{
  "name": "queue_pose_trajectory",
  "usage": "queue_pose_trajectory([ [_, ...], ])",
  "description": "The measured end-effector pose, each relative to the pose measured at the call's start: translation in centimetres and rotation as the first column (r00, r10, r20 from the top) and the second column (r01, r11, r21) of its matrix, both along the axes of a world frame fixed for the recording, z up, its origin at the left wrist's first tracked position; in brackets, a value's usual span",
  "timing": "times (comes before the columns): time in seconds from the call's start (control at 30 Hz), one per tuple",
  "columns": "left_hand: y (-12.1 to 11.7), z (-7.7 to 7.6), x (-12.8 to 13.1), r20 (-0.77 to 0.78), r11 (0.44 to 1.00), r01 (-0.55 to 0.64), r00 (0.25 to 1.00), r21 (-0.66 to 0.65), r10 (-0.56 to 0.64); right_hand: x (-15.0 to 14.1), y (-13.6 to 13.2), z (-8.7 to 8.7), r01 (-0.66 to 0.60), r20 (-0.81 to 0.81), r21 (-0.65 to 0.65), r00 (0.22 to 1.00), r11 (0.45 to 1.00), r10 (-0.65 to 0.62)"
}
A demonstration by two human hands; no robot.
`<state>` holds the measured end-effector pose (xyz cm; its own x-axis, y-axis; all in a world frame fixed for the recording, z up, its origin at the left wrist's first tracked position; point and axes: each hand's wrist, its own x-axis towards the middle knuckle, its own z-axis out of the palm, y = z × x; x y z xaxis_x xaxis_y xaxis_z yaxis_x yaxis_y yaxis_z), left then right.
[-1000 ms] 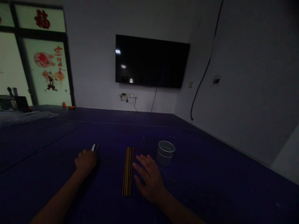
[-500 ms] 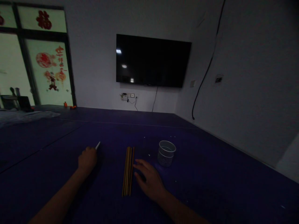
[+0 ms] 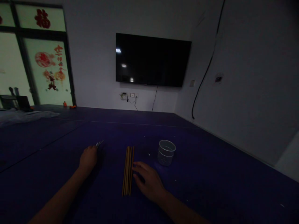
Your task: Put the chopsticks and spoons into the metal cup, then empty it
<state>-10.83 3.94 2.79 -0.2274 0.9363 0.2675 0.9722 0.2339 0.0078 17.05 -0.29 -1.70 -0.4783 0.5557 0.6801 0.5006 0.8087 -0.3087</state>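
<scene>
While flat, chopsticks (image 3: 127, 170) lengthwise, away.

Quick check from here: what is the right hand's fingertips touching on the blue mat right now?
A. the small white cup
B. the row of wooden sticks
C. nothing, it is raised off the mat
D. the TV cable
B: the right hand lies on the mat with its fingertips against the right edge of the sticks, while the cup stands apart, farther off to the right.
</scene>
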Motion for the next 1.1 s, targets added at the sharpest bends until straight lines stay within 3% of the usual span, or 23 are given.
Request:
queue_pose_trajectory([
  [0.13, 0.2, 0.3, 1.1, 0.033, 0.979, 0.095, 0.994, 0.181, -0.103, 0.0, 0.0, 0.1, 0.014, 0.008, -0.015, 1.0, 1.0, -0.014],
  [0.23, -0.1, -0.4, 3.6, 0.18, 0.867, 0.233, 0.923, 0.441, -0.34, 0.0, 0.0, 0.2, 0.039, 0.011, -0.016, 0.999, 0.999, -0.039],
  [0.33, -1.4, -1.6, 7.2, 0.305, 0.707, 0.378, 0.708, 0.598, -0.636, 0.0, -0.1, 0.3, 0.061, 0.023, 0.031, 0.998, 0.998, -0.062],
  [0.43, -3.3, -2.4, 10.4, 0.43, 0.636, 0.469, 0.478, 0.613, -0.766, 0.0, -0.3, 0.2, 0.059, 0.046, 0.097, 0.997, 0.994, -0.064],
  [0.5, -4.3, -2.6, 11.7, 0.524, 0.64, 0.456, 0.368, 0.618, -0.768, -0.1, -0.4, 0.0, 0.051, 0.057, 0.118, 0.997, 0.992, -0.058],
  [0.57, -4.7, -2.7, 12.3, 0.64, 0.684, 0.407, 0.262, 0.605, -0.722, -0.2, -0.3, -0.1, 0.042, 0.054, 0.126, 0.997, 0.991, -0.049],
  [0.7, -4.4, -3.1, 12.7, 0.832, 0.788, 0.332, 0.013, 0.519, -0.554, -0.2, -0.1, -0.3, -0.006, 0.042, 0.136, 0.999, 0.991, 0.0],
  [0.83, -4.0, -3.8, 12.9, 0.896, 0.84, 0.311, -0.185, 0.444, -0.404, -0.1, 0.0, -0.4, -0.078, 0.064, 0.143, 0.996, 0.987, 0.069],
  [0.9, -3.9, -4.0, 12.9, 0.904, 0.85, 0.317, -0.219, 0.421, -0.366, -0.1, 0.0, -0.5, -0.079, 0.061, 0.135, 0.996, 0.988, 0.071],
  [0.97, -3.8, -4.0, 12.8, 0.91, 0.848, 0.335, -0.206, 0.411, -0.36, -0.1, 0.0, -0.5, -0.069, 0.046, 0.117, 0.997, 0.991, 0.064],
  [1.03, -3.7, -3.9, 12.5, 0.903, 0.835, 0.345, -0.154, 0.43, -0.401, -0.2, -0.1, -0.5, -0.06, 0.025, 0.086, 0.998, 0.994, 0.058],
  [1.1, -3.6, -3.7, 12.2, 0.876, 0.821, 0.329, -0.043, 0.467, -0.481, -0.2, -0.1, -0.4, -0.036, 0.013, 0.027, 0.999, 0.999, 0.036],
])
